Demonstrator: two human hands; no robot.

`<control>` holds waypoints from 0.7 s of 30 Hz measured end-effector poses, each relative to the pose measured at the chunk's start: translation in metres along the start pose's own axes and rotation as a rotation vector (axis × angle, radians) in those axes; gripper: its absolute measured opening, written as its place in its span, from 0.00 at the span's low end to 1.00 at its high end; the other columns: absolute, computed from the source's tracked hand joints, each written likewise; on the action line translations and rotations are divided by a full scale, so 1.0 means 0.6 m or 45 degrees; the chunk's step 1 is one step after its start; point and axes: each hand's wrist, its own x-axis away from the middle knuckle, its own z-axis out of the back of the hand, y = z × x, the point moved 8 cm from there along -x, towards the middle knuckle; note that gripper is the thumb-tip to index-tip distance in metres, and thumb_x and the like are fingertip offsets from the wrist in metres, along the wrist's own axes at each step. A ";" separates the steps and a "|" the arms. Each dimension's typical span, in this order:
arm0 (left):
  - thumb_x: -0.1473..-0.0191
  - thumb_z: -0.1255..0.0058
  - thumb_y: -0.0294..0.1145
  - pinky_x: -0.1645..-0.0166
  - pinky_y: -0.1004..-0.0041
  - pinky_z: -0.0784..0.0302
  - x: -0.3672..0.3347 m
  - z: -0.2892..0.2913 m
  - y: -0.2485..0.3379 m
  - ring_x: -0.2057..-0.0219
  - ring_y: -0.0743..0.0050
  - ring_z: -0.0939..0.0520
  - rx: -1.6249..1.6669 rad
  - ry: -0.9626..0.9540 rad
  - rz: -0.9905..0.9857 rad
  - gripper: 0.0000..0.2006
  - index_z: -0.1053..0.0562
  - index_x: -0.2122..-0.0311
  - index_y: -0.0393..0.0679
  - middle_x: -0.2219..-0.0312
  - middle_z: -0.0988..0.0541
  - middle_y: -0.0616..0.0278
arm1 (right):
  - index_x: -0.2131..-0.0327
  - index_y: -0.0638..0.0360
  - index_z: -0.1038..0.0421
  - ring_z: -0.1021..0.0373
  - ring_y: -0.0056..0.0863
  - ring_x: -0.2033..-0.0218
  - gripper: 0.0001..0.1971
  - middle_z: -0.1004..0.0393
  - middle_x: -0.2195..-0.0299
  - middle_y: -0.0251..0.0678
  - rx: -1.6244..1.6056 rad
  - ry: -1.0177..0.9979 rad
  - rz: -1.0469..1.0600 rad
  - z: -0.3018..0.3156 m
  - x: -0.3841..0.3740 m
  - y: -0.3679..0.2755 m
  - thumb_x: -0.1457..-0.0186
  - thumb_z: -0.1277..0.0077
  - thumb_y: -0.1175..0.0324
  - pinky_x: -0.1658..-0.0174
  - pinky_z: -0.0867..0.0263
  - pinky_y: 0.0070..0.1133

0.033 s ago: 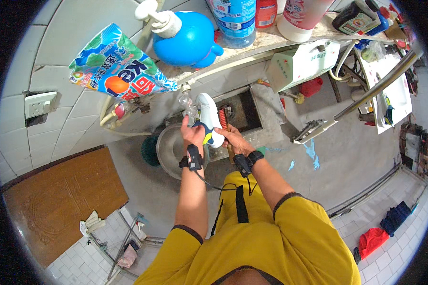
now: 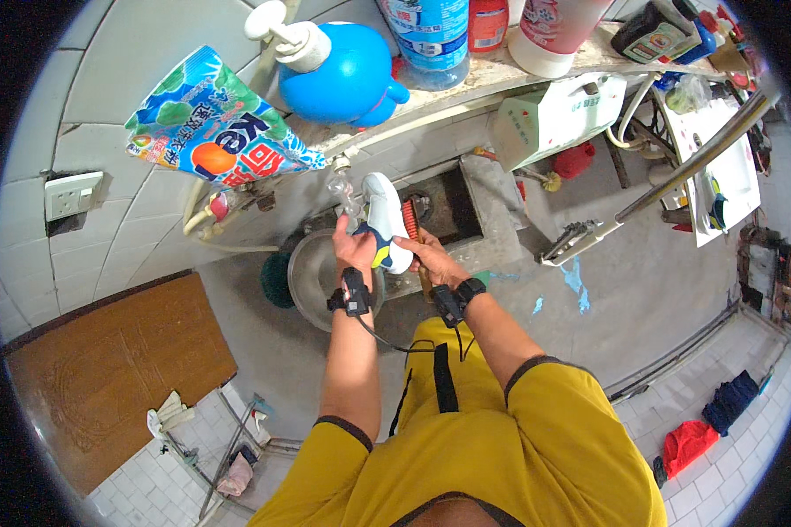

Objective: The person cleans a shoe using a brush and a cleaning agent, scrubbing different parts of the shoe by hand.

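A white sneaker (image 2: 380, 204) with navy and yellow patches is held sole up over the area between a metal basin and the concrete sink. My left hand (image 2: 353, 249) grips its near end from the left, the thumb pointing up. My right hand (image 2: 432, 261) is closed around a scrubbing brush (image 2: 410, 217) with red bristles and a wooden handle. The bristles are at the sneaker's right side, and the right fingertips also reach the shoe's edge. Part of the brush is hidden behind the right hand.
The metal basin (image 2: 301, 297) stands below my left hand, beside a dark green round object (image 2: 277, 279). Ahead are the sink (image 2: 453, 206) and a tap (image 2: 341, 163). A shelf holds a detergent bag (image 2: 215, 123), a blue pump bottle (image 2: 338, 75) and several bottles. A metal pole (image 2: 694, 167) slants at right.
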 end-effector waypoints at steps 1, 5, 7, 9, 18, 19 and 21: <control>0.26 0.55 0.46 0.28 0.55 0.29 0.000 -0.021 -0.022 0.37 0.47 0.22 -0.061 -0.068 0.132 0.29 0.32 0.34 0.28 0.37 0.24 0.40 | 0.51 0.52 0.25 0.33 0.13 0.82 0.20 0.22 0.72 0.24 0.001 0.023 0.038 0.010 -0.003 -0.008 0.39 0.29 0.56 0.80 0.38 0.14; 0.23 0.56 0.43 0.31 0.59 0.25 0.008 -0.030 -0.014 0.40 0.53 0.19 -0.597 -0.239 0.138 0.25 0.31 0.32 0.36 0.39 0.20 0.49 | 0.38 0.60 0.29 0.30 0.14 0.79 0.35 0.18 0.65 0.26 -0.064 0.143 -0.039 0.007 -0.010 -0.013 0.44 0.25 0.59 0.82 0.42 0.17; 0.24 0.54 0.44 0.32 0.59 0.25 0.020 -0.033 -0.028 0.41 0.54 0.18 -0.784 -0.243 0.153 0.25 0.30 0.32 0.36 0.40 0.20 0.50 | 0.34 0.61 0.32 0.28 0.14 0.77 0.39 0.18 0.65 0.27 -0.011 0.173 -0.044 0.018 -0.011 -0.015 0.44 0.25 0.58 0.81 0.41 0.17; 0.25 0.47 0.46 0.36 0.61 0.23 0.022 -0.027 -0.035 0.42 0.58 0.18 -0.904 -0.233 0.156 0.27 0.29 0.33 0.34 0.41 0.19 0.52 | 0.30 0.63 0.35 0.27 0.15 0.76 0.44 0.18 0.65 0.28 0.046 0.182 -0.054 0.015 -0.013 -0.012 0.44 0.24 0.57 0.80 0.40 0.16; 0.31 0.47 0.24 0.41 0.53 0.21 0.026 -0.058 -0.040 0.45 0.40 0.18 -2.839 -0.162 -0.746 0.24 0.30 0.32 0.42 0.43 0.20 0.40 | 0.25 0.48 0.38 0.26 0.60 0.56 0.32 0.36 0.50 0.57 1.457 0.547 0.672 0.034 0.060 -0.087 0.27 0.47 0.53 0.51 0.26 0.45; 0.30 0.47 0.29 0.42 0.53 0.21 0.022 -0.031 -0.008 0.46 0.42 0.18 -2.274 -0.029 -0.601 0.22 0.29 0.33 0.40 0.44 0.20 0.41 | 0.26 0.48 0.37 0.27 0.58 0.57 0.32 0.36 0.52 0.56 1.527 0.491 0.806 -0.009 0.080 -0.085 0.29 0.45 0.56 0.50 0.25 0.43; 0.28 0.49 0.40 0.42 0.57 0.22 0.005 0.027 0.054 0.47 0.51 0.17 -2.034 -0.010 -0.701 0.22 0.28 0.37 0.37 0.44 0.20 0.46 | 0.26 0.45 0.35 0.29 0.56 0.52 0.31 0.36 0.52 0.54 1.649 0.386 0.761 -0.076 0.107 -0.072 0.31 0.44 0.58 0.51 0.25 0.43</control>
